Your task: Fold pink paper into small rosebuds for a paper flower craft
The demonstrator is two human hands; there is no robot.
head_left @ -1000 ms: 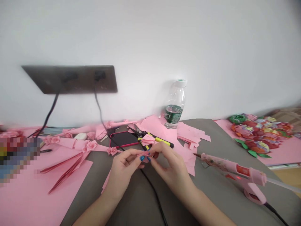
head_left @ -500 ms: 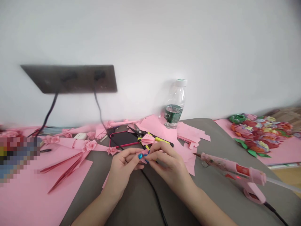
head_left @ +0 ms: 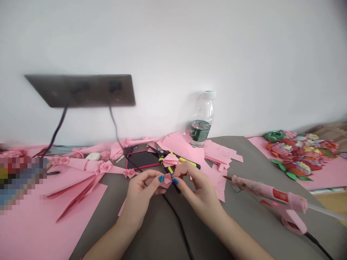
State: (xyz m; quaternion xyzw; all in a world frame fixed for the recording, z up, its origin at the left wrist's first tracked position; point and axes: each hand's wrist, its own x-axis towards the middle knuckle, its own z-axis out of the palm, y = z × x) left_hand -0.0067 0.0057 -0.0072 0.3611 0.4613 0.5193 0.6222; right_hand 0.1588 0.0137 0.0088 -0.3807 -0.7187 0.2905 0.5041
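Between my two hands is a small folded piece of pink paper (head_left: 167, 179). My left hand (head_left: 143, 193) pinches its left side between thumb and fingers. At its right edge, the thumb and forefinger of my right hand (head_left: 199, 187) are closed on the paper. Just beyond my fingertips lie pliers (head_left: 187, 162) with yellow and black handles, and another folded pink paper piece (head_left: 170, 159) rests on them. A phone with a pink rim (head_left: 142, 160) lies partly under the pliers' jaws.
A pink hot glue gun (head_left: 271, 193) with a lit red light is on the right. Behind stands a water bottle (head_left: 200, 126) among pink paper scraps (head_left: 217, 151). Colourful paper flowers (head_left: 300, 151) sit far right, pink paper roses (head_left: 104, 167) left. A black cable (head_left: 176, 215) crosses the grey table.
My right thumb and forefinger have shifted slightly to the right along the paper, leaving more of it showing. My left hand has barely moved.
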